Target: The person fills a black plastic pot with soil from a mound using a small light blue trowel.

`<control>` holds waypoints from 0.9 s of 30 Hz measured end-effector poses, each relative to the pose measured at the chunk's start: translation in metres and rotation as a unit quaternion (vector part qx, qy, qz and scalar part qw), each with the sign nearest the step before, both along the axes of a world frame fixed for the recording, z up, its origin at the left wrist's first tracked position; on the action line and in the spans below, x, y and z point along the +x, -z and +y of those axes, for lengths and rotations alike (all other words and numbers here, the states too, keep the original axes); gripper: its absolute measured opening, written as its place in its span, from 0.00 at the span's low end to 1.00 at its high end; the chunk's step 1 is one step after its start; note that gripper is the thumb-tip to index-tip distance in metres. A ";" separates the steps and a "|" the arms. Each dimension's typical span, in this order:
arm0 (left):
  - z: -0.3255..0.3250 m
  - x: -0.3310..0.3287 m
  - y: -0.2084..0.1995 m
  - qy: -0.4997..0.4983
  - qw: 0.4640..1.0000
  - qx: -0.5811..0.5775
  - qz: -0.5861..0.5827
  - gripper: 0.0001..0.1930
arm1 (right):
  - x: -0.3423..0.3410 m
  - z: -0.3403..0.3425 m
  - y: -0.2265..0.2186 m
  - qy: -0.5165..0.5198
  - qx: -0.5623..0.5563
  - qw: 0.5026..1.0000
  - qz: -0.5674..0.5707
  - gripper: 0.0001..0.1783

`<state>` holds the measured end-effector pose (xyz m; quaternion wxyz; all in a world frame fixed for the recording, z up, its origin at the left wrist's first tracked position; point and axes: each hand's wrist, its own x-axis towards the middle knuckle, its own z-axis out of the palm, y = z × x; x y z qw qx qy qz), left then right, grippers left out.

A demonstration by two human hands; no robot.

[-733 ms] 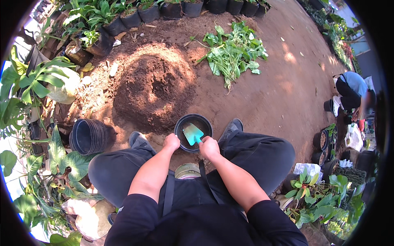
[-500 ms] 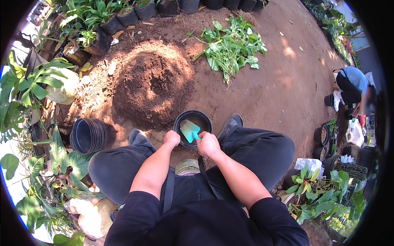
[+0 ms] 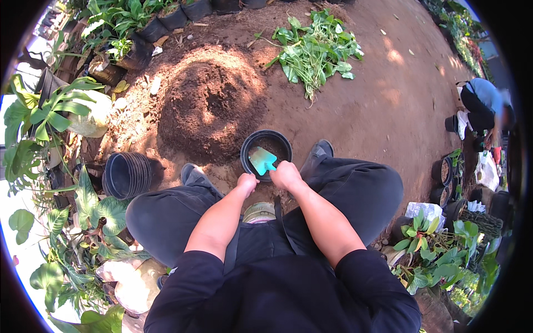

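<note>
A round black plastic pot (image 3: 290, 145) stands on the ground between my feet, with dark soil inside. My right hand (image 3: 285, 175) is closed round the handle of a turquoise hand trowel (image 3: 262, 160), whose blade reaches down into the pot. At the near-left rim, my left hand (image 3: 248, 183) has its fingers curled over the pot's edge. Just beyond the pot rises a broad mound of reddish-brown soil (image 3: 208, 111), hollowed at its middle. Farther right lies a heap of leafy green cuttings (image 3: 315, 53).
A stack of black pots (image 3: 126, 175) lies on its side left of my knee. Potted plants (image 3: 172, 19) line the far edge; large-leaved plants (image 3: 58, 111) crowd the left. At the right, another person (image 3: 482, 102) bends over near a white bag (image 3: 486, 171) and more pots.
My left hand has slid along the pot's rim toward me and closer to my right hand. The trowel stays inside the pot. The whole view has shifted slightly.
</note>
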<state>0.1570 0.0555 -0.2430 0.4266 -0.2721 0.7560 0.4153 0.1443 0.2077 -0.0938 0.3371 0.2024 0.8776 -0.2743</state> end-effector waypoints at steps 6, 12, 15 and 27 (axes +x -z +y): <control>-0.008 -0.032 -0.021 0.199 0.963 -0.134 0.126 0.22 | 0.001 0.006 -0.004 -0.011 0.011 1.000 0.014 0.17; -0.004 -0.029 -0.039 0.173 0.983 -0.066 0.008 0.19 | -0.003 0.003 -0.013 -0.022 -0.003 1.000 0.010 0.16; -0.006 -0.020 -0.032 0.039 0.997 0.002 -0.071 0.18 | -0.006 0.005 -0.022 -0.026 0.008 1.000 -0.001 0.15; -0.009 -0.025 0.006 0.139 0.977 -0.140 0.077 0.20 | -0.002 0.011 0.003 -0.035 0.012 0.999 -0.034 0.14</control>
